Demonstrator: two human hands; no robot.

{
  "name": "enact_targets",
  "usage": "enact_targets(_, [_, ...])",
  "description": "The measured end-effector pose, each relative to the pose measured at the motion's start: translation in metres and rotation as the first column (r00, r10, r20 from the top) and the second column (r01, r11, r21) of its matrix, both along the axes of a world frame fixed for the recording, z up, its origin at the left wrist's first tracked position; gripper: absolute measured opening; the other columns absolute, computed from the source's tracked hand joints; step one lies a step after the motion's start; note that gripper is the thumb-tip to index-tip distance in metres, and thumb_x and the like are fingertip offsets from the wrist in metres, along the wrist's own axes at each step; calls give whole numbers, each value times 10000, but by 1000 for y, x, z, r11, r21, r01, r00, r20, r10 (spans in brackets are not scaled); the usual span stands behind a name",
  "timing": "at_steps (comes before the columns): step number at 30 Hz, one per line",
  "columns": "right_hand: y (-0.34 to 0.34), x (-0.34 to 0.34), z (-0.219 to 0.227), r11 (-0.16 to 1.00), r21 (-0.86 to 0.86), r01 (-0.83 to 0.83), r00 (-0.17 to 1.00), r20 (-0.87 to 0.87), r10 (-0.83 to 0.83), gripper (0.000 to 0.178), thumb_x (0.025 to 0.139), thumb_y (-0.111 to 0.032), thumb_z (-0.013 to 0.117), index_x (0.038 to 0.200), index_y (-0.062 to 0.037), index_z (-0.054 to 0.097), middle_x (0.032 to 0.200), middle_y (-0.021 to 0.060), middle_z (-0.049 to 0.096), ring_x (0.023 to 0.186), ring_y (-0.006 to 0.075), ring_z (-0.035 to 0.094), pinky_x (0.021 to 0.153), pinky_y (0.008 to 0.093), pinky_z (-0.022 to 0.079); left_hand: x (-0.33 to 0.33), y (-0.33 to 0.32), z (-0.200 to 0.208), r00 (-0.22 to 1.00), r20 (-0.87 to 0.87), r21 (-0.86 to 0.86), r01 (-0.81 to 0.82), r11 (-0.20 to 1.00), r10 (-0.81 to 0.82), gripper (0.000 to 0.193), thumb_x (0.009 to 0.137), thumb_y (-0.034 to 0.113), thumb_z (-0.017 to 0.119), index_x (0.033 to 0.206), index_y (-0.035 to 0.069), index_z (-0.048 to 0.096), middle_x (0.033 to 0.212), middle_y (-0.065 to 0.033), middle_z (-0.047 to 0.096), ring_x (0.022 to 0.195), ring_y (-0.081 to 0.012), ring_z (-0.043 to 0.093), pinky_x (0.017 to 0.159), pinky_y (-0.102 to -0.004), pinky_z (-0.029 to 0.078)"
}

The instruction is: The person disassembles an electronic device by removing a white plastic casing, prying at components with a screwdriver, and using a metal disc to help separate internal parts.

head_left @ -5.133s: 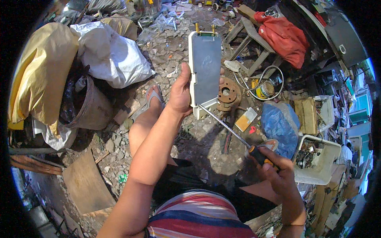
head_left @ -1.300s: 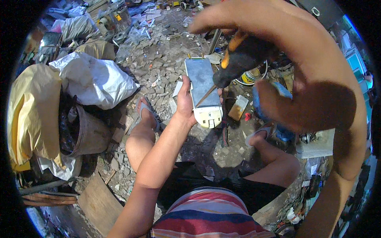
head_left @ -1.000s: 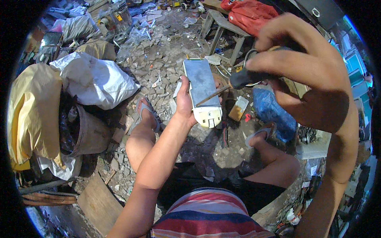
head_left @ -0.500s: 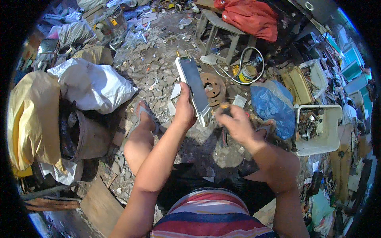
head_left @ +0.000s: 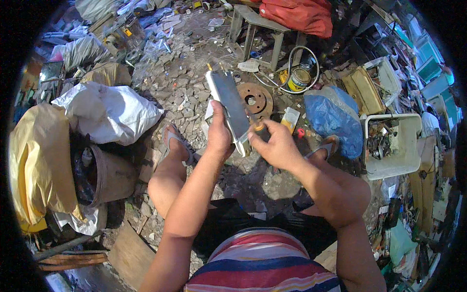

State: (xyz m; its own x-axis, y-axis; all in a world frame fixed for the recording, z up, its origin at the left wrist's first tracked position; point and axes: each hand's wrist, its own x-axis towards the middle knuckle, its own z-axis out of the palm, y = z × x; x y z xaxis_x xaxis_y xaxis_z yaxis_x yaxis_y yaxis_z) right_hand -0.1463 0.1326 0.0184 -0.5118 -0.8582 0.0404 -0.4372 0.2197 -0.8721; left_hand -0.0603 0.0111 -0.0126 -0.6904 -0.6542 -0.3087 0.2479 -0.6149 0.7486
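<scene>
My left hand (head_left: 220, 130) grips the lower left edge of a flat, long device (head_left: 230, 97) with a white frame and a grey panel, its thumb along the side. Two thin prongs stick up from the far end, one of them yellowish. In my right hand (head_left: 278, 145) is a screwdriver (head_left: 262, 130) with a dark and orange handle. Its blurred shaft points up and left, over the device's right edge; whether the tip touches cannot be made out. Beyond the device, a rusty round metal disc (head_left: 262, 103) with holes lies on the ground.
Rubble covers the ground between my feet. To the left are a white sack (head_left: 109, 109), a yellow sack (head_left: 41, 160) and a bucket (head_left: 114, 175). On the right lie a blue bag (head_left: 333, 121) and a whitish bin (head_left: 399, 168) with scraps. A wooden stool (head_left: 265, 31) stands ahead.
My right hand has moved left and up with the screwdriver, to the device's right edge. The device has shifted slightly left in the picture, still held by my left hand.
</scene>
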Motion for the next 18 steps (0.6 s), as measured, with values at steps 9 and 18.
enact_targets(9, [43, -32, 35, 993, 70, -91, 988, -120, 99, 564, 771, -119, 617, 1299, -38, 436, 950, 187, 601, 872, 277, 611, 764, 371, 475, 26, -46, 21, 889, -454, 49, 94, 994, -62, 963, 775, 802, 316, 1333, 21, 397, 1186, -178, 565, 963, -314, 612, 852, -448, 505])
enact_targets(18, [109, -31, 110, 984, 122, -131, 953, -257, 159, 439, 762, -99, 672, 1188, -41, 581, 982, 154, 648, 861, 262, 635, 856, 327, 477, 37, -46, 37, 837, -543, -76, 32, 997, -68, 982, 757, 823, 335, 1367, 54, 346, 1223, -191, 544, 1086, -330, 573, 937, -439, 461])
